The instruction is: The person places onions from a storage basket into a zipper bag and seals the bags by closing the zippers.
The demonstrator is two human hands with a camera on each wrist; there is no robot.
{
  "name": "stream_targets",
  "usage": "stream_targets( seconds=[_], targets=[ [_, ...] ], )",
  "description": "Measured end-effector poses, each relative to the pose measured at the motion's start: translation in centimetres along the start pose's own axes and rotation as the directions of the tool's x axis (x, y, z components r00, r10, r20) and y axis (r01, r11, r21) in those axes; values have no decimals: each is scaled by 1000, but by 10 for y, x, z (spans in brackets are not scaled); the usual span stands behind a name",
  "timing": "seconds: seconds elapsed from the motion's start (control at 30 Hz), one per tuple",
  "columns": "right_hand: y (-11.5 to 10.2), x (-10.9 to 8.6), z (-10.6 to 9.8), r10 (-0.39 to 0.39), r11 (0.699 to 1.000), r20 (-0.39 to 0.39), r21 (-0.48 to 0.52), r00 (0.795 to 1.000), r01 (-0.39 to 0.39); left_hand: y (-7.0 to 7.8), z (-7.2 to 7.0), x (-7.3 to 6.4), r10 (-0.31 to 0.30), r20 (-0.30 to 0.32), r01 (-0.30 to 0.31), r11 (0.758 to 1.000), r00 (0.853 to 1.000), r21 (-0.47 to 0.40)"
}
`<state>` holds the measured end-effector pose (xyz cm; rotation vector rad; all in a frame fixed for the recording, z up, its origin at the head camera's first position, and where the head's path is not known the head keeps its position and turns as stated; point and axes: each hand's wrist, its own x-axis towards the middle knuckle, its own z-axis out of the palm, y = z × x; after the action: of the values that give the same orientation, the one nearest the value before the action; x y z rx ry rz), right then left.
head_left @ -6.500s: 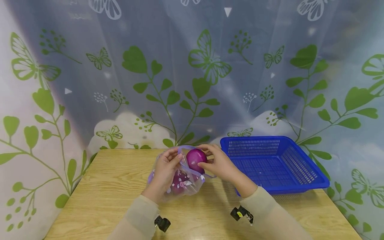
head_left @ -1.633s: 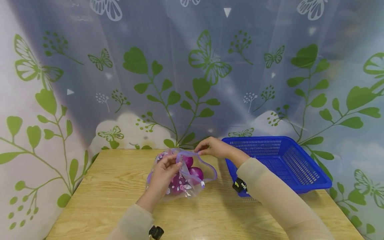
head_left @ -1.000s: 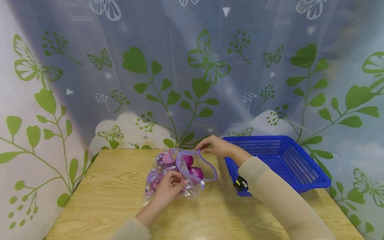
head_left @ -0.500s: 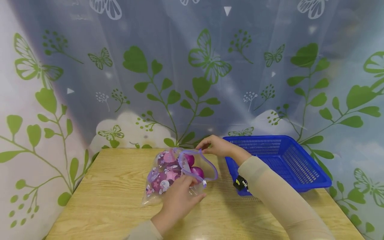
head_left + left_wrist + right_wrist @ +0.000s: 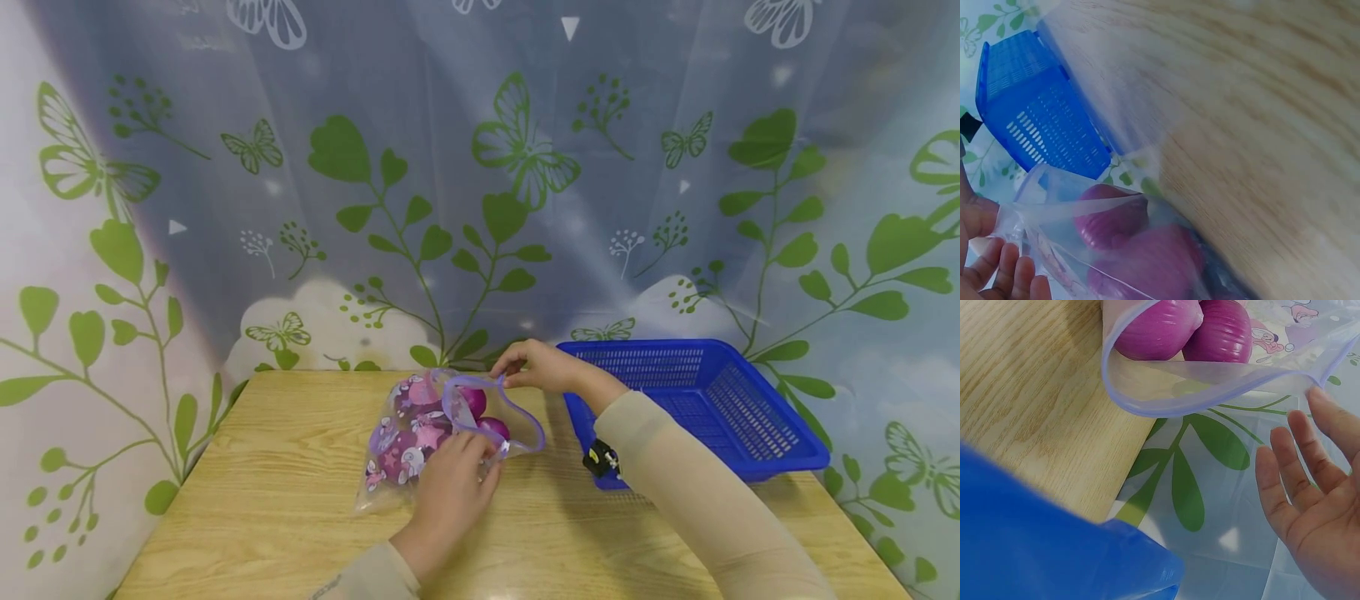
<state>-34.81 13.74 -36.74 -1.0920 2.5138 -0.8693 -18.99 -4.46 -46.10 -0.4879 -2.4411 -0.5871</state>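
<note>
A clear zip bag with a purple rim and cartoon prints lies on the table, holding several purple-red onions. Its mouth gapes toward the right, and two onions show through it in the right wrist view. My right hand pinches the far corner of the rim, its other fingers spread below in the right wrist view. My left hand pinches the near edge of the mouth between thumb and forefinger, which the left wrist view shows; the other fingers are loosely bent. Part of the bag's front is hidden behind this hand.
A blue perforated plastic basket stands to the right of the bag, with my right forearm crossing its left edge. Both rest on a light wooden table. A curtain with leaves and butterflies hangs right behind the table.
An onion held by my right hand earlier is now in the bag. My left hand let go of the rim's left side, moved right and nearer, and took the near edge. My right hand stayed put.
</note>
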Motion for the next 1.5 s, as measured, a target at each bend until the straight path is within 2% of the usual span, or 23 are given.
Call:
stream_targets(
  seconds=[0.17,0.53,0.67,0.93,1.17,1.27,1.5],
  targets=[
    [1,1,0,-3,1000,4,-3,1000,3,-5,-1,0,-1,-32,0,1000,999,-30],
    [-1,0,1,-11,1000,21,13,1000,10,-14,-9,4,-92,25,94,988,995,-121],
    [0,2,1,-23,1000,30,19,999,22,-16,-11,5,-124,18,125,975,992,-184],
    [-1,0,3,-22,999,45,40,999,20,-20,-13,6,-192,28,192,933,981,-303],
    [-1,-1,0,-22,999,35,33,999,21,-24,-18,10,-233,38,227,879,972,-420],
    [-1,-1,-2,-18,999,32,41,999,17,-26,-20,13,-245,44,237,858,969,-456],
    [-2,-4,-9,8,999,7,44,1000,-8,-29,-25,18,-254,15,227,834,967,-503]
  ],
)
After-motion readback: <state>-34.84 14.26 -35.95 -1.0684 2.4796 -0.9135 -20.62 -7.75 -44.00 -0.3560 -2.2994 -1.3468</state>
